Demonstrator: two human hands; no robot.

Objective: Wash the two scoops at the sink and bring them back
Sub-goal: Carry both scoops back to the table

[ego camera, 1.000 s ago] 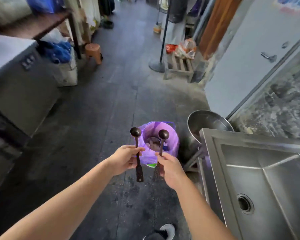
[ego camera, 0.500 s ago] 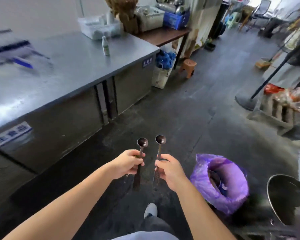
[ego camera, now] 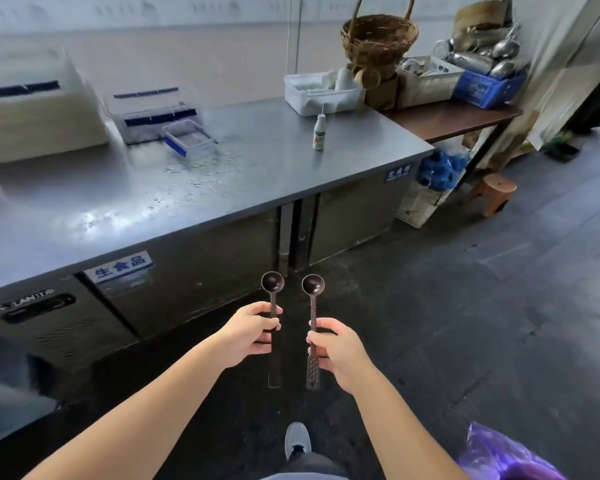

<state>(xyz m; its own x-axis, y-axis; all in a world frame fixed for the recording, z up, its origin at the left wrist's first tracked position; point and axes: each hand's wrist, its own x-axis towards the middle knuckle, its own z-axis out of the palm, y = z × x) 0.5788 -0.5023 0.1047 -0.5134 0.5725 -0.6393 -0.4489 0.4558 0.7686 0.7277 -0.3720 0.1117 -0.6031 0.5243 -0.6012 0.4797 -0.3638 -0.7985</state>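
Note:
I hold two dark brown long-handled scoops upright in front of me, bowls at the top. My left hand point(ego camera: 248, 332) grips the handle of the left scoop point(ego camera: 273, 283). My right hand point(ego camera: 336, 346) grips the handle of the right scoop point(ego camera: 313, 285), whose perforated handle end shows below my fingers. Both scoops hang over the dark floor, a short way in front of a steel counter point(ego camera: 187, 188). The sink is out of view.
On the counter stand clear plastic boxes point(ego camera: 153, 116), a small clear tray point(ego camera: 189, 142), a white bottle point(ego camera: 319, 133) and a white bin point(ego camera: 321, 93). A wooden table point(ego camera: 454, 121) with baskets lies to the right, with a stool point(ego camera: 496, 194) beside it. A purple bag point(ego camera: 499, 455) sits at lower right.
My view has swung left from the sink and purple bag to the steel counter, which is closer now. Both hands keep gripping the scoops the same way.

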